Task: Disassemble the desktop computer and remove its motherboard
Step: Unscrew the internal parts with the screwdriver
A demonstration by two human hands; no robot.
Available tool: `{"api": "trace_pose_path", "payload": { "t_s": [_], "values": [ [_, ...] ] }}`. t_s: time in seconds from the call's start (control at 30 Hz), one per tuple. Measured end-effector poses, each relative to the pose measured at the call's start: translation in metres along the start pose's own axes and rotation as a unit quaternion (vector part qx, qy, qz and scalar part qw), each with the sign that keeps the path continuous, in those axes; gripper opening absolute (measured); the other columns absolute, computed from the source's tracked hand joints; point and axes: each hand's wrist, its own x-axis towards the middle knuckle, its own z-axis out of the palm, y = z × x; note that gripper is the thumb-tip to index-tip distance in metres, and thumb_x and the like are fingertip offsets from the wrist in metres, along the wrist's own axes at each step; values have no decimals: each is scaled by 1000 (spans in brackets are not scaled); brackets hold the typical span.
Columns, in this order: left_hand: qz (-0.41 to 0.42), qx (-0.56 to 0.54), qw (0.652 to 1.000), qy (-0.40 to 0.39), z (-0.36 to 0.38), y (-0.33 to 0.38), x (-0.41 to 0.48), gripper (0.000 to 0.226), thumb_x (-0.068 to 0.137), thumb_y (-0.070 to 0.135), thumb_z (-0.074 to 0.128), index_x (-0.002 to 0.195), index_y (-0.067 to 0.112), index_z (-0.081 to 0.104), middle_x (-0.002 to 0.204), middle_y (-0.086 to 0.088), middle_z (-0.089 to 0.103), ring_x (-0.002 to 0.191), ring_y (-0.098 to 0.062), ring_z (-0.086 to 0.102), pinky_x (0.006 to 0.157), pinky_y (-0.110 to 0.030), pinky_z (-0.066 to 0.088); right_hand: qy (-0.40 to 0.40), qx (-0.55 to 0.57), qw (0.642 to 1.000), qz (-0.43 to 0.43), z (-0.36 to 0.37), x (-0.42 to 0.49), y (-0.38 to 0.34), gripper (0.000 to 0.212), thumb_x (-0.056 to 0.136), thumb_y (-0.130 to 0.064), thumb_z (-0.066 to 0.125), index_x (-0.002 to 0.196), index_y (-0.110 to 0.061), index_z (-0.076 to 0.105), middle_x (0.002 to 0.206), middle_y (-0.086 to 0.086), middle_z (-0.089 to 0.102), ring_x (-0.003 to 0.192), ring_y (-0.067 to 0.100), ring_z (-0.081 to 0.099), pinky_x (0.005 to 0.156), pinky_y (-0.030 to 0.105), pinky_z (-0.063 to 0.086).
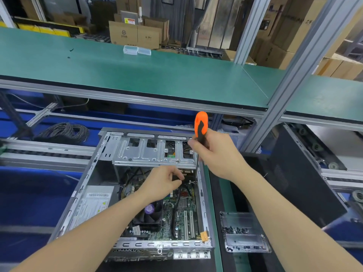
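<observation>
A single wide-angle view, worn on the person's head, faces forward and steeply down. The open computer case point(157, 244) sits close beneath it in the lower centre of the frame. A green shelf point(137, 75) crosses the upper half, farther off.

The screwdriver point(200, 126) has its lower handle covered by the right hand point(216, 154), and its tip is lost in shadow beside the drive cage point(153, 152). The left hand point(163, 183) pinches a dark part point(177, 178), too covered by the fingers point(174, 171) to name. The motherboard point(182, 218) is partly hidden under cage and hand. The label point(94, 203) is too blurred to read. Bits in the tray point(243, 237) are too small to identify. Both forearms run off the bottom edge.
</observation>
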Motion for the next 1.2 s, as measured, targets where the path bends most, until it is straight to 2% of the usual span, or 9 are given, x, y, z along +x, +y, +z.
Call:
{"api": "trace_pose_path", "payload": {
  "t_s": [0.13,0.3,0.4,0.63,0.9,1.07,1.2],
  "values": [
    [10,36,999,-19,6,-4,-4,11,90,28,74,99,35,73,43,13,49,46,-1,49,48,-15,33,5,3,1000,-3,-4,2,-3,23,104,-39,56,90,-21,58,64,0,64,62,16,61,61,27,48],
    [36,-62,997,-21,9,1,-3,14,95,42,70,108,45,75,47,10,34,45,-8,29,47,-21,19,0,5,1000,26,9,-6,0,28,104,-42,55,91,-17,58,67,1,66,64,19,66,69,46,55],
    [53,-94,994,-5,10,8,-1,16,97,42,69,110,43,76,51,10,30,48,-8,27,50,-23,17,16,-4,999,34,16,-11,4,27,103,-42,55,92,-17,59,69,-2,66,65,16,66,70,46,56],
    [50,-129,989,47,15,20,6,7,96,37,71,96,40,77,49,13,31,49,-6,29,50,-21,22,25,-8,999,47,18,-15,4,27,103,-40,56,92,-16,61,69,0,66,66,17,65,70,47,56],
    [51,-138,988,56,20,21,9,7,96,36,71,93,36,78,49,13,31,50,-7,27,50,-22,20,21,-10,999,48,18,-16,4,27,103,-38,56,94,-13,61,70,3,66,67,21,66,71,47,55],
    [50,-144,987,48,19,21,9,8,97,37,70,94,40,76,54,12,28,53,-8,25,53,-24,16,13,-8,999,48,16,-15,5,24,103,-38,56,93,-17,61,71,1,66,67,18,66,72,48,56],
    [51,-140,988,45,18,24,10,9,98,37,68,97,34,77,51,10,27,50,-9,25,51,-24,17,16,-11,999,46,16,-14,6,20,104,-37,56,93,-21,60,70,-1,66,67,16,66,72,46,56]
  ]
}}
